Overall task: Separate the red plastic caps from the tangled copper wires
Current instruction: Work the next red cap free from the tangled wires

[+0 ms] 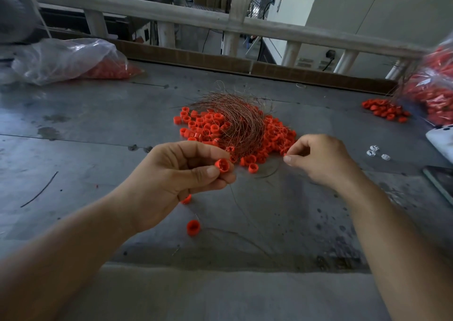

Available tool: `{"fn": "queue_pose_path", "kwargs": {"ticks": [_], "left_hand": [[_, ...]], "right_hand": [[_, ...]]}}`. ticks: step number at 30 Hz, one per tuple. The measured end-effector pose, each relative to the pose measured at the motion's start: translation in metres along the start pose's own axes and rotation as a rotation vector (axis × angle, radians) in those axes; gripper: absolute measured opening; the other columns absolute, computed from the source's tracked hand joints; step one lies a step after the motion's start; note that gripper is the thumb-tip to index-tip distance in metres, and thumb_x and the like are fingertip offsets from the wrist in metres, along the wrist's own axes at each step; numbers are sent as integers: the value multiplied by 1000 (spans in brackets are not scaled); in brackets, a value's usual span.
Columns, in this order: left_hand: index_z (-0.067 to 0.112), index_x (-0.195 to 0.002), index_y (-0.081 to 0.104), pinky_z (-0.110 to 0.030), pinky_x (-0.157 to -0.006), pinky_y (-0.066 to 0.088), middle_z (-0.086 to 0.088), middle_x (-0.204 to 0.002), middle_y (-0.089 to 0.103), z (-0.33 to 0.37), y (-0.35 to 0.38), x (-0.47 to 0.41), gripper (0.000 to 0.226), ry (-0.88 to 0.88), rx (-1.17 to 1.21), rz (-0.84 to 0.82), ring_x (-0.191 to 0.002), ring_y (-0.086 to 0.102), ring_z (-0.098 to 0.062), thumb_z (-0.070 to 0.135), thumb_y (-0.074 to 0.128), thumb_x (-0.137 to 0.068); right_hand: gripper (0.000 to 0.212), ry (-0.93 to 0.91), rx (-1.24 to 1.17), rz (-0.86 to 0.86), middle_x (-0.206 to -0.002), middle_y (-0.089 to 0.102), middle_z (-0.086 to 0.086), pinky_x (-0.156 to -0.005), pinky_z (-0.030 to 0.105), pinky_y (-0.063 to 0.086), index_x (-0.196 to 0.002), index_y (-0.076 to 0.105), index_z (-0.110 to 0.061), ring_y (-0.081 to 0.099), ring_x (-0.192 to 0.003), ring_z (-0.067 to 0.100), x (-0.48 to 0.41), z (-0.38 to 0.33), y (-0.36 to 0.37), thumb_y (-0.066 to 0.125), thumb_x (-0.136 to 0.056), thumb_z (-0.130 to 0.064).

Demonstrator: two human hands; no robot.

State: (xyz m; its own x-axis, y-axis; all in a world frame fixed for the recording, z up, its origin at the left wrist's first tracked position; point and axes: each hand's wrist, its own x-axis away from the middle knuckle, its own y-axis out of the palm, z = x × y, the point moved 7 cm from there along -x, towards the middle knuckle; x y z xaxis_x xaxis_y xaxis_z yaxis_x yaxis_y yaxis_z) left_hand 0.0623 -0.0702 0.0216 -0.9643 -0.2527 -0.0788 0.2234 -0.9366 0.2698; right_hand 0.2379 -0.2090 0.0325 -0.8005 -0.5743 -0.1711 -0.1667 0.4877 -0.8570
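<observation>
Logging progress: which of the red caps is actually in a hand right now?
The red cap pinched between the left hand's thumb and fingers; the right hand pinches only a copper wire, and the piled caps lie on the table.

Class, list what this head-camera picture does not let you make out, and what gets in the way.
All in the head view:
Caps beneath the copper wire tangle: covered by the wires.
Bag on the right: blurred, cut by the right edge.
Dark flat object: cut by the right edge.
What the right hand pinches: too thin to tell.
Cap below the left hand: partly hidden by it.
</observation>
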Motion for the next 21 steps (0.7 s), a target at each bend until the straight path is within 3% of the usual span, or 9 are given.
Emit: {"fn": "queue_pose_path", "kwargs": {"ticks": [4,7,15,21], "left_hand": [[13,-75,75,-20,-63,55,-9,-77,72,-1,2,0,23,-7,-31,29,-74,70,-18,5,61,-60],[11,-75,75,-20,-63,55,-10,-77,72,-2,1,0,22,-7,-43,53,-74,71,-19,4,61,-59],[13,-80,75,-18,-63,54,-9,-78,73,1,-1,-2,27,22,-72,83,-74,71,-19,6,62,-58],[18,-78,76,-17,-62,53,-7,-76,73,2,-2,-2,28,48,-109,113,-72,71,-17,6,61,-58]], "right_hand": [[23,-107,-686,-145,-74,66,-5,-70,18,52,-77,62,-21,64,-73,8,16,-37,0,74,-65,-6],[26,-179,-928,-274,-73,69,-5,-70,19,54,-83,66,-19,65,-75,7,31,-62,9,67,-59,-11],[22,-261,-926,-302,-69,68,0,-61,21,55,-83,68,-21,67,-65,13,45,-81,20,67,-61,-16],[19,-317,-847,-232,-72,68,-4,-66,19,54,-83,68,-26,66,-70,9,48,-86,20,68,-66,-18]]}}
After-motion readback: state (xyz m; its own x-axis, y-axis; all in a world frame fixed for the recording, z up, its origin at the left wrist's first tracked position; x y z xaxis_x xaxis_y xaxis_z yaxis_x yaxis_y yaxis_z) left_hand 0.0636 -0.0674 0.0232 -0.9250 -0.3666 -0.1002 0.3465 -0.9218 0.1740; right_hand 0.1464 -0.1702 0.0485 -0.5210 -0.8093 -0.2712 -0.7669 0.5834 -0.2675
